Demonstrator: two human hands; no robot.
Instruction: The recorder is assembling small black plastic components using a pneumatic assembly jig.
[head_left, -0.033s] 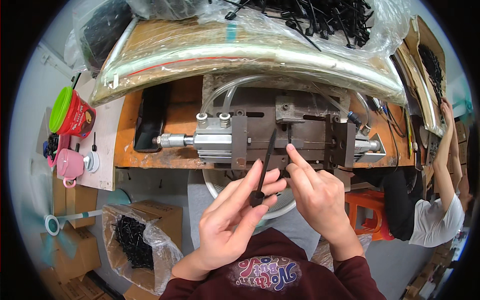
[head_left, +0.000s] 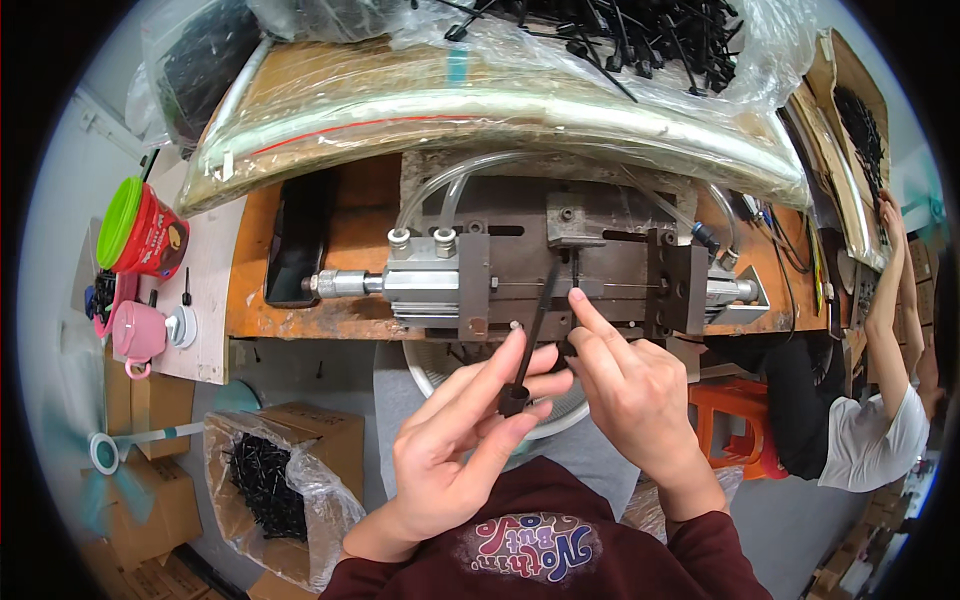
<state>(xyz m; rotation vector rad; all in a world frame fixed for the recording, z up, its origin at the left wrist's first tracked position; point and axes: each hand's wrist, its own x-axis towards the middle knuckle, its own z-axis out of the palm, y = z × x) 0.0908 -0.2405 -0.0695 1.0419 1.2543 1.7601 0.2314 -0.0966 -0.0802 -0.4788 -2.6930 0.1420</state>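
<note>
1. Nothing has shifted since the earlier picture: both hands and the thin black rod (head_left: 535, 325) sit exactly as they did.
2. That rod is a slim black strip with a thicker butt end, standing nearly upright in front of the metal fixture (head_left: 560, 275), its tip up at the fixture's central slot.
3. The left hand (head_left: 465, 440) pinches the rod's lower end between thumb and fingertips, the other fingers stretched out and upward.
4. The right hand (head_left: 635, 400) has its index finger extended, its tip touching the fixture just beside the rod; its other fingers are curled loosely and grasp nothing that can be seen.
5. A silver pneumatic cylinder (head_left: 420, 285) with clear hoses joins the fixture's left side, all mounted on a worn orange workbench (head_left: 340, 240).
6. Behind it lies a clear plastic bag (head_left: 620, 40) of black parts.
7. At the left stand a red tub with a green lid (head_left: 140, 235) and a pink cup (head_left: 135, 335).
8. Below left, a cardboard box (head_left: 285, 480) holds more black pieces.
9. At the right, another person in a white shirt (head_left: 875, 440) reaches upward.
</note>
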